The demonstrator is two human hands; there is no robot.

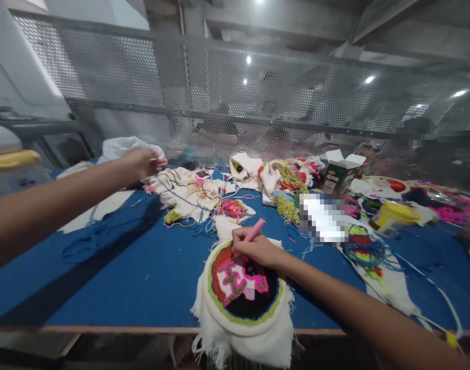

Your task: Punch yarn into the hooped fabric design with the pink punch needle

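While the right hand (256, 250) closes its fingers around a pink punch tool (254, 232), the tip meets the embroidery hoop (242, 293) near the hoop's twelve o'clock edge. The hoop, wrapped in fringed white cloth, lies at the near edge of the blue table (150, 277), partly overhanging it. The tool's long axis runs from the hidden tip up toward one o'clock, its free end pointing away from the person and tilted clear of the cloth. For clean loops the tool is best kept at a steady angle with the tip close to the fabric between punches, and the hoop probably needs steadying, since no hand rests on it. The left hand (144, 162) reaches far toward ten o'clock, fingers pinched together on what looks like a strand of yarn beside the white cloth heap (123, 146); the pinch itself is too small to confirm. Yarn scraps (286, 205), a green carton (337, 177) and a yellow tub (391, 216) lie toward one and two o'clock.
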